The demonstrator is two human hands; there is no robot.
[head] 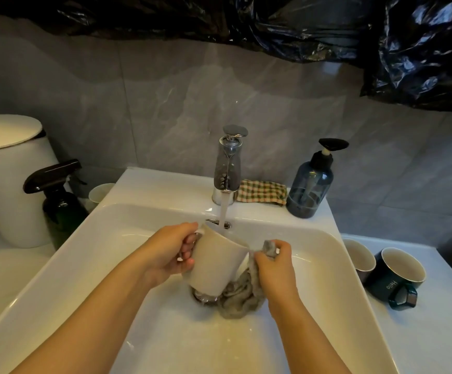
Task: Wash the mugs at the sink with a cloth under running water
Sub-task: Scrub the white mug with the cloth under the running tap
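The left hand is gripping the tall cream mug by its handle, tipping it to catch the running water, while the right hand is pinching the crumpled grey cloth.

Grey marble wall (dim light)

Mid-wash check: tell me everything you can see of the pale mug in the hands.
The pale mug is plain beige, matte, ceramic by the look, a cylinder with a loop handle on its left. The left hand grips that handle, fingers through the loop. It is held over the sink, tilted, mouth up towards the tap, base low above the drain. The water stream falls at its far rim. The grey cloth, pinched by the right hand, hangs against its right side.
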